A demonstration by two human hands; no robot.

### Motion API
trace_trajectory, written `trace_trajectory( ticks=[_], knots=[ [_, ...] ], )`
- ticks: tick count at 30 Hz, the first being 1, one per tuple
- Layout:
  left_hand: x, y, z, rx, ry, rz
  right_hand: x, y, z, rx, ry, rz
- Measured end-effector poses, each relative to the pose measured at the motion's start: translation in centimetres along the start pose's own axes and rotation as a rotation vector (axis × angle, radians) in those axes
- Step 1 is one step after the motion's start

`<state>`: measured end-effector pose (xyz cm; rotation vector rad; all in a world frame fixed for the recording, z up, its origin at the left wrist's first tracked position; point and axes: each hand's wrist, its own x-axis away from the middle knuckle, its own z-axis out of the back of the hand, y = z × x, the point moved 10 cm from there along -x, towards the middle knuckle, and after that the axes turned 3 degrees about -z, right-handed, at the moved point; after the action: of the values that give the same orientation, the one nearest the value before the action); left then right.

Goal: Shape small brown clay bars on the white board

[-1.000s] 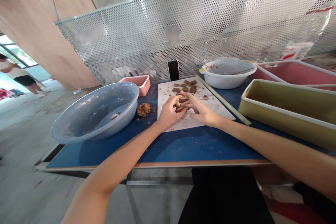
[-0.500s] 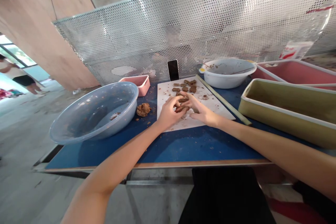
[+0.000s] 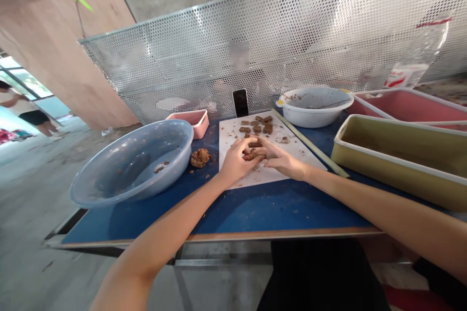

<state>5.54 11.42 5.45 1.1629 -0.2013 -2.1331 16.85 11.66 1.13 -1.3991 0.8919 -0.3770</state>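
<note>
The brown piece [image 3: 251,156] is above the near half of the white sheet [image 3: 236,183], between the two hands of the person. The left hand [image 3: 236,159] has its grip closed on this piece, thumb against fingers. The fingers of the right hand [image 3: 282,161] meet it from the other side, while the thumb stands apart; whether this grip presses on it, one cannot tell.

On the far half of the sheet lie several small bars [image 3: 268,129], with crumbs around. Along its right edge lies a stick [image 3: 311,143]. Just beside its left edge, on the blue table [image 3: 241,218], there is a brown lump [image 3: 200,157]. More to the left of the sheet stands a blue basin [image 3: 168,183]. Behind the sheet, a phone [image 3: 240,103] stands upright. To its right are a white bowl [image 3: 308,119] and, farther, an olive tub [image 3: 394,167].
</note>
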Motion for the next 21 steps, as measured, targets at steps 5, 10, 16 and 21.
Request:
trace_trajectory(
  ticks=[5, 10, 16, 21],
  knots=[
    [-0.4, 0.0, 0.4, -0.014, -0.001, 0.012, 0.4, -1.5, -0.1, 0.073, 0.022, 0.007],
    [-0.4, -0.4, 0.5, 0.004, -0.023, 0.044, 0.4, -1.8, 0.1, 0.034, 0.009, 0.029],
    [-0.6, -0.9, 0.4, 0.081, -0.025, 0.116, 0.0, -1.1, 1.0, 0.008, 0.031, 0.026],
    [-0.7, -0.7, 0.0, 0.156, -0.057, 0.135, 0.0, -1.2, 1.2, 0.020, 0.044, 0.017]
  ],
)
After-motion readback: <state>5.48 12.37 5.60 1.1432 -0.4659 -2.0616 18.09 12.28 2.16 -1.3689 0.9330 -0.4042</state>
